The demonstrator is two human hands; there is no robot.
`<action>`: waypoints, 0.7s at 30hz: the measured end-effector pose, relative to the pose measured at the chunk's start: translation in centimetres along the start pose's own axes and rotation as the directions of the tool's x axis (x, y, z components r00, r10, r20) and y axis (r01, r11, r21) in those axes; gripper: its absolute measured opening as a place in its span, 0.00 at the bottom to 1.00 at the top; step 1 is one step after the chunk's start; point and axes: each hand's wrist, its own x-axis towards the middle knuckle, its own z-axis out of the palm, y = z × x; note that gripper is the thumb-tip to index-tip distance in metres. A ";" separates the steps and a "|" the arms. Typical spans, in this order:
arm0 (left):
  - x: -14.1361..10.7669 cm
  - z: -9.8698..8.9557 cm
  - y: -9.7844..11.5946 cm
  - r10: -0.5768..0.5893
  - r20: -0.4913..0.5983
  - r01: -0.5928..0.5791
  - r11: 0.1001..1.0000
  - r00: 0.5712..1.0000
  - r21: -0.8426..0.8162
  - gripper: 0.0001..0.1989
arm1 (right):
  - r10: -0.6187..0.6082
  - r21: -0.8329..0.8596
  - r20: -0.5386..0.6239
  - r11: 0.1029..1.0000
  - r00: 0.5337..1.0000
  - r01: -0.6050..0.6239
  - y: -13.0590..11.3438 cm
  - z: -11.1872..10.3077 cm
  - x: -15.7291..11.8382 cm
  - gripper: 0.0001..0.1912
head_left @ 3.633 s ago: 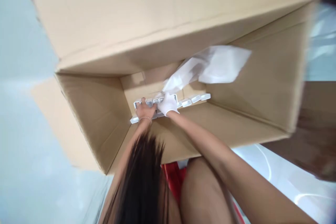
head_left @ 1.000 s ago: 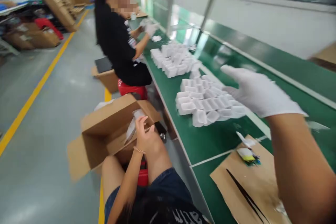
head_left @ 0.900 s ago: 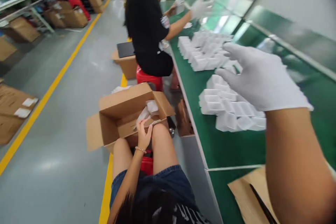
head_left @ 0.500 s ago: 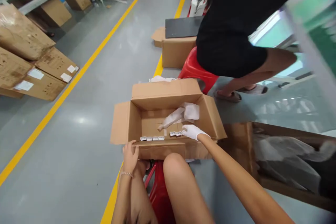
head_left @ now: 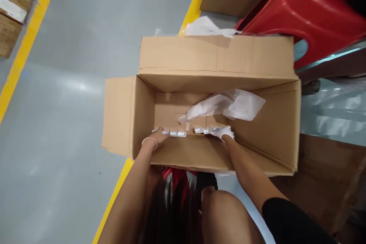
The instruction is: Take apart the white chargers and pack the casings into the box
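Inside an open cardboard box (head_left: pixel 177 55), small white rectangular hollow pieces stand in a row along the near wall, in two groups. My bare left hand (head_left: pixel 159 135), with a bead bracelet at the wrist, reaches down over the left group of white pieces (head_left: pixel 173 134) and covers part of it. Its fingertips are largely hidden. My right hand (head_left: pixel 224 132), in a white glove, has its fingers closed at the right end of the other group of white pieces (head_left: pixel 199 130). Crumpled translucent white wrapping (head_left: pixel 243 105) lies behind them on the box floor.
A red plastic stool (head_left: pixel 311 11) stands beyond the box's far right corner. More white wrapping (head_left: pixel 210 26) shows behind the far flap. Another brown carton (head_left: pixel 323 171) is at the right, and labelled cartons (head_left: pixel 11 19) are at the far left beside a yellow floor line (head_left: pixel 31 34).
My view has tipped down and come closer to the box. My left hand has moved from the near left rim onto the white pieces inside. A third piece now shows beside my right hand.
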 end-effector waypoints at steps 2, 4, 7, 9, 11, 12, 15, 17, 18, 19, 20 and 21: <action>2.9 0.9 -0.7 -0.110 0.002 0.110 0.994 0.994 0.005 0.19 | 0.092 0.032 -0.022 0.995 0.995 -0.092 0.3 1.1 1.5 0.28; 5.0 2.2 -1.3 -0.214 -0.016 0.214 0.977 0.977 0.007 0.21 | 0.124 0.070 -0.023 0.990 0.992 -0.122 0.5 2.4 2.3 0.30; 7.2 4.5 -1.1 -0.356 -0.043 0.357 0.934 0.933 0.003 0.23 | 0.117 0.117 -0.028 0.987 0.993 -0.113 0.5 4.2 2.7 0.31; 8.3 6.2 -0.3 -0.424 -0.051 0.424 0.905 0.904 -0.007 0.24 | 0.098 0.132 -0.044 0.987 0.994 -0.092 0.6 5.2 2.8 0.31; 9.5 7.6 0.5 -0.455 -0.053 0.454 0.891 0.889 -0.022 0.25 | 0.067 0.127 -0.063 0.990 0.996 -0.059 0.8 5.8 3.0 0.32; 10.1 8.2 0.8 -0.459 -0.052 0.458 0.888 0.887 -0.030 0.25 | 0.047 0.121 -0.068 0.992 0.997 -0.039 0.9 6.0 3.1 0.33; 11.6 9.6 1.2 -0.461 -0.059 0.458 0.887 0.885 -0.058 0.25 | -0.002 0.102 -0.055 0.995 0.998 0.008 1.0 6.2 3.4 0.36; 12.3 10.3 1.3 -0.463 -0.072 0.459 0.886 0.883 -0.068 0.25 | -0.013 0.100 -0.046 0.995 0.999 0.017 0.7 6.2 3.6 0.39; 12.5 10.6 1.3 -0.464 -0.080 0.459 0.886 0.882 -0.067 0.24 | -0.013 0.101 -0.048 0.995 0.999 0.017 0.4 6.2 3.6 0.41; 12.8 10.9 1.4 -0.462 -0.088 0.458 0.887 0.882 -0.061 0.24 | -0.014 0.104 -0.053 0.994 0.998 0.020 0.1 6.2 3.6 0.41; 13.0 11.2 1.6 -0.458 -0.097 0.455 0.889 0.883 -0.054 0.24 | -0.021 0.108 -0.058 0.994 0.998 0.027 -0.3 6.3 3.6 0.41; 13.2 11.6 1.9 -0.453 -0.105 0.451 0.891 0.885 -0.045 0.24 | -0.034 0.115 -0.060 0.993 0.998 0.040 -0.7 6.4 3.5 0.40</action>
